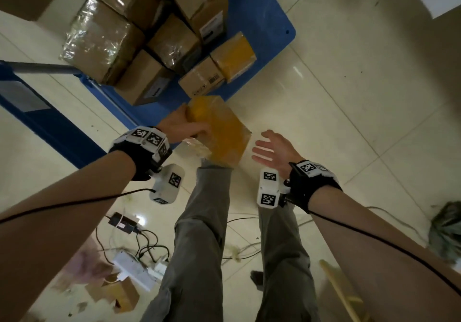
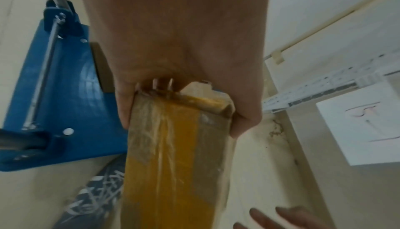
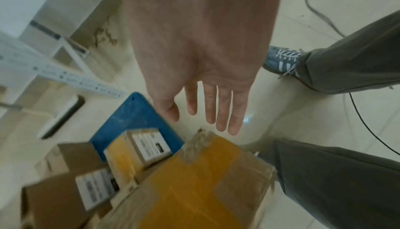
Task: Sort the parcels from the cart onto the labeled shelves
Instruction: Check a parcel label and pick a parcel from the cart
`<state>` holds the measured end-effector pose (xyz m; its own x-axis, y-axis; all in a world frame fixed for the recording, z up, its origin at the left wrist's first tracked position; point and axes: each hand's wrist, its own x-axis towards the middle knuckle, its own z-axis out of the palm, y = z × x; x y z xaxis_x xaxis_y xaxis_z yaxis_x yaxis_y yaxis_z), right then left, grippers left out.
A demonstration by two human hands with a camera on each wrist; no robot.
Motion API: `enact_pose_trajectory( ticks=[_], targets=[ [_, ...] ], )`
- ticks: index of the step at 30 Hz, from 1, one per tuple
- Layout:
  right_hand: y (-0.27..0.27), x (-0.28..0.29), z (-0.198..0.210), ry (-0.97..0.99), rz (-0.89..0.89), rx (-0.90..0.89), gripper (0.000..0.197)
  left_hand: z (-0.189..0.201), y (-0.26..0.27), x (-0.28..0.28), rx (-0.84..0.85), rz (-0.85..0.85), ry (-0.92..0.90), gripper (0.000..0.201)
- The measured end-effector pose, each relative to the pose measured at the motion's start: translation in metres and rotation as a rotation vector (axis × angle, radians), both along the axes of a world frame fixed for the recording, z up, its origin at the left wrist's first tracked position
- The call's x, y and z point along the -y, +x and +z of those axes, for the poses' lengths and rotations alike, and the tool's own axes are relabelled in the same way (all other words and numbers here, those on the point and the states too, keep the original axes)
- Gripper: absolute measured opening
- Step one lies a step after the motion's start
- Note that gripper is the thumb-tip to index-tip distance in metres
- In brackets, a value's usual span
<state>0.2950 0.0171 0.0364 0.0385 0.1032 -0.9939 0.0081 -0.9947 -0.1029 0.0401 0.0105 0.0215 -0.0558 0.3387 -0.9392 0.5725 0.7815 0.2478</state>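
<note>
A flat parcel wrapped in yellow tape [image 1: 220, 132] [image 2: 177, 155] [image 3: 201, 188] hangs in the air above the floor, in front of the blue cart [image 1: 259, 30]. My left hand [image 1: 184, 124] [image 2: 179, 96] grips its near end, thumb on one side and fingers on the other. My right hand [image 1: 270, 148] [image 3: 207, 111] hovers just right of the parcel with straight, spread fingers, a small gap between them. Several cardboard parcels [image 1: 139, 37] lie stacked on the cart, among them a second yellow-taped one [image 1: 234, 56] [image 3: 127, 154].
A white shelf frame [image 2: 324, 87] [image 3: 65, 77] with a paper label [image 2: 363, 130] stands beyond the cart. My legs in grey trousers [image 1: 199, 247] are below the hands. Cables and a power strip [image 1: 134, 269] lie on the tiled floor at lower left.
</note>
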Motion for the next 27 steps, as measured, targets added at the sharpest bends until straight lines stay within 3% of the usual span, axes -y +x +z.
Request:
enact_pose_trajectory(
  ticks=[7, 11, 15, 18, 23, 27],
  targets=[
    [0.095, -0.015, 0.030, 0.057, -0.130, 0.021, 0.062, 0.055, 0.088, -0.052, 0.326, 0.391, -0.077, 0.038],
    [0.140, -0.023, 0.053, 0.118, -0.336, -0.070, 0.070, 0.069, 0.129, -0.073, 0.439, 0.589, -0.097, 0.054],
    [0.166, -0.032, 0.072, 0.223, -0.445, -0.149, 0.056, 0.068, 0.164, -0.078, 0.497, 0.671, -0.055, 0.032],
    [0.177, -0.036, 0.081, 0.280, -0.375, -0.156, 0.052, 0.063, 0.184, -0.076, 0.452, 0.732, -0.021, 0.037],
    [0.191, -0.042, 0.090, 0.365, -0.219, -0.172, 0.034, 0.047, 0.200, -0.073, 0.438, 0.885, -0.080, 0.067],
    [0.198, -0.043, 0.089, 0.396, -0.138, -0.166, 0.052, 0.037, 0.212, -0.071, 0.428, 0.932, -0.188, 0.064]
  ],
)
